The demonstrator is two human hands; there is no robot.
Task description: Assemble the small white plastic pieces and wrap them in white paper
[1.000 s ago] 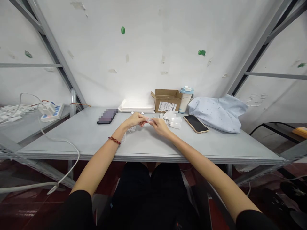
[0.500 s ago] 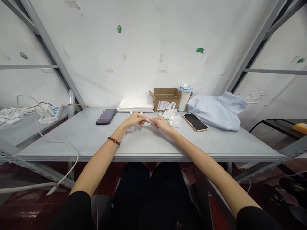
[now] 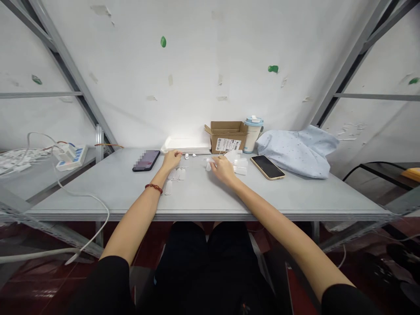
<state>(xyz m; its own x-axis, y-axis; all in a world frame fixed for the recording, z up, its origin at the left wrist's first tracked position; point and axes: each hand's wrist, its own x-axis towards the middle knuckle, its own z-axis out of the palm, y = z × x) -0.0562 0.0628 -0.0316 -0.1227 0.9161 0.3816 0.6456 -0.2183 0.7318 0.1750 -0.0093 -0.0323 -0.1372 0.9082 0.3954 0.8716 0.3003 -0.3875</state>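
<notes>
My left hand point(image 3: 171, 160) reaches forward and left over the grey table point(image 3: 114, 192), its fingertips near small white caps point(image 3: 187, 155) beside a stack of white trays point(image 3: 186, 145). Its fingers look curled; what they hold, if anything, I cannot make out. Several small clear plastic pieces point(image 3: 176, 176) lie just below that hand. My right hand point(image 3: 223, 168) is closed on a small clear bottle-like piece point(image 3: 208, 163). A pile of similar clear pieces point(image 3: 238, 162) lies right of it. A red bead bracelet point(image 3: 152, 188) circles my left wrist.
A dark phone point(image 3: 146, 160) lies left of my hands; another phone point(image 3: 267, 167) in a tan case lies to the right. At the back stand a cardboard box point(image 3: 227, 136), a lidded cup point(image 3: 253, 134) and a pale blue cloth point(image 3: 295, 151). A power strip point(image 3: 70, 156) with cables sits far left.
My hands were together at the table's middle on one small clear piece. They have parted: the left moved forward and left toward the trays, the right stayed with the clear piece.
</notes>
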